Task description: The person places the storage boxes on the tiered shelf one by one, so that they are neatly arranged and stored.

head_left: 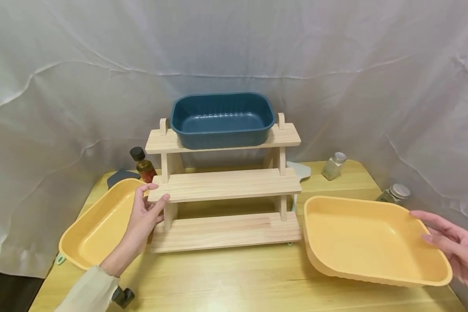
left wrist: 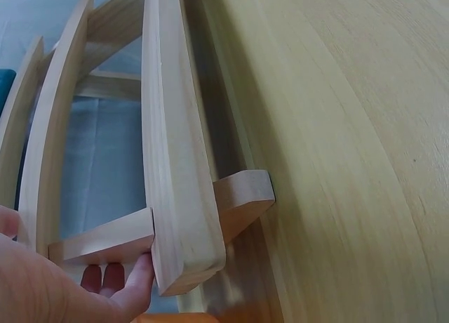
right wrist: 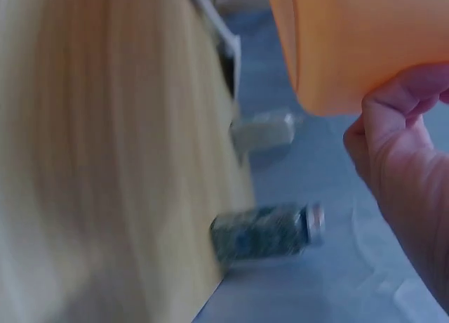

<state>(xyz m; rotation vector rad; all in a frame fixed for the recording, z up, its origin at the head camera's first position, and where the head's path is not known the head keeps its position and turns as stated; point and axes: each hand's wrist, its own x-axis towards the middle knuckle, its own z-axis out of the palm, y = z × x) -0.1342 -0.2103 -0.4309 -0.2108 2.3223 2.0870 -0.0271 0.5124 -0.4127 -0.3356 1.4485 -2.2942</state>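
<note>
Left hand grips the wooden rack at its left side; right hand pinches a yellow tub above the counter.

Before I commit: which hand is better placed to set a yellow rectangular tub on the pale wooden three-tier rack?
Likely the right hand: it grips a tub beside the rack, while the left hand holds the rack's left end.

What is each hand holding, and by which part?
The right hand holds a yellow tray by its right rim; the left hand grips the tiered wooden stand at its left side, mid-height.
</note>
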